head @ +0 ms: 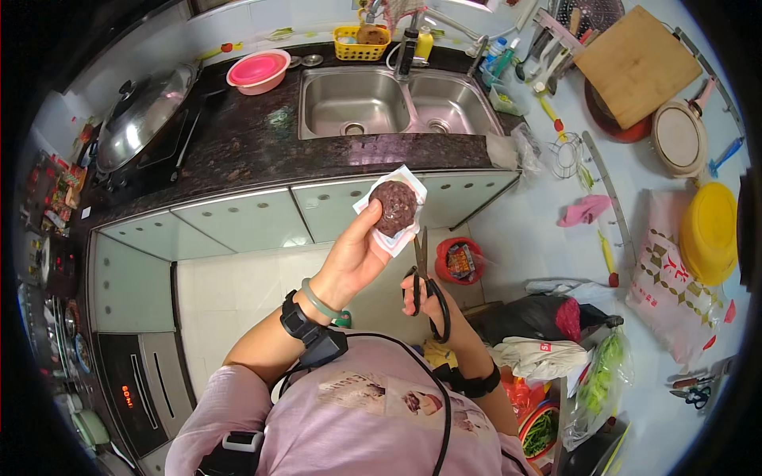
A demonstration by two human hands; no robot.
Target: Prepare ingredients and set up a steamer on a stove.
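Note:
My left hand [356, 244] holds a small sealed plastic packet [393, 208] up in front of me. Its white-edged film surrounds a round, dark brownish-purple piece of food, probably a meat patty, with my thumb pressed on its face. Just right of and below the packet, my right hand [424, 297] grips scissors [421, 256] by their black handles. The blades point upward, away from me, with the tips near the packet's lower right edge. I cannot tell whether the blades touch it.
Ahead runs a dark stone counter [250, 149] with a double steel sink [357, 101], a pink basin [259, 86] and a lidded wok [140, 113]. A red bin [440, 262] stands on the floor beyond the scissors. Bags, including a black one [518, 318], crowd the right side.

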